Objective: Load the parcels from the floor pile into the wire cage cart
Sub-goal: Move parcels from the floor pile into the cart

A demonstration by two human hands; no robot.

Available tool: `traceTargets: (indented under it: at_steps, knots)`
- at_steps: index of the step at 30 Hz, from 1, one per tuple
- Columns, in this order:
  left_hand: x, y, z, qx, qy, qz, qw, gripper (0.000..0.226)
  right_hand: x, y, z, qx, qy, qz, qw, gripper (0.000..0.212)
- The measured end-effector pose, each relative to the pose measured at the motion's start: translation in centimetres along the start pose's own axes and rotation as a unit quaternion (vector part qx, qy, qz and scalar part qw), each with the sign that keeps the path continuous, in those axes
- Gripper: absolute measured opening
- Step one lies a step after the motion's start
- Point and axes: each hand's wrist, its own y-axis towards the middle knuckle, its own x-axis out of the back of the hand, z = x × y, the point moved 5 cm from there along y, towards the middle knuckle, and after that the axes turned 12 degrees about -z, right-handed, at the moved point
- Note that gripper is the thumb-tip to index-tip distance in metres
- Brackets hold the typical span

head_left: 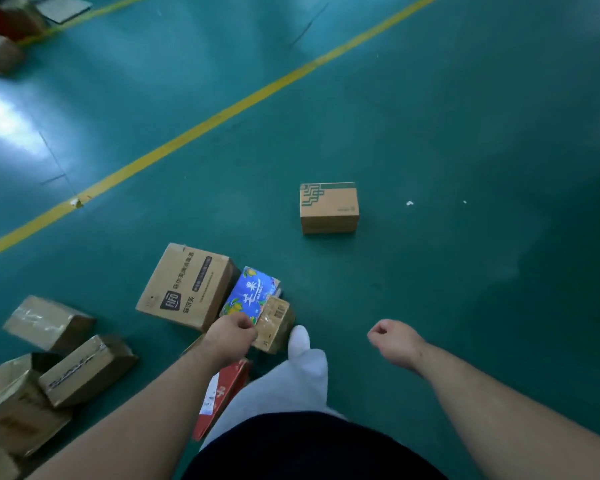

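Observation:
Parcels lie scattered on the green floor. A large brown carton (187, 287) with dark print sits beside a blue flowered box (252, 292) and a small taped box (274, 323). A flat red parcel (222, 393) lies by my leg. One brown box with a green pattern (328, 207) stands alone further out. My left hand (231, 336) hangs over the blue box's near corner, fingers loosely curled, holding nothing. My right hand (392, 337) hangs over bare floor, loosely curled and empty. No wire cage cart is in view.
Several more brown cartons (84, 370) are heaped at the lower left. A yellow floor line (222, 116) runs diagonally across the floor. More boxes (0, 53) sit at the far top left. My white shoe (298, 341) stands next to the small taped box.

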Motion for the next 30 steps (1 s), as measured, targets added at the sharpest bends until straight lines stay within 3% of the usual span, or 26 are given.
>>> traceTargets:
  at_steps: [8, 16, 22, 30]
  knots:
    - [5.1, 13.0, -9.7, -0.014, 0.036, 0.009, 0.999, 0.013, 7.9, 8.2, 11.1, 0.062, -0.064, 0.006, 0.996, 0.02]
    - [5.3, 22.6, -21.6, -0.035, 0.008, 0.005, 0.999, 0.015, 13.7, 17.5, 13.6, 0.03, -0.046, -0.006, 0.998, 0.018]
    - [2.9, 27.3, -27.6, 0.001, 0.009, 0.013, 1.0, 0.017, 18.0, 27.0, 15.8, 0.04, -0.032, 0.022, 0.998, 0.019]
    - [2.4, 34.2, -34.2, 0.077, -0.027, -0.037, 0.996, 0.013, 24.0, 40.1, 19.2, 0.04, -0.054, 0.068, 0.995, 0.019]
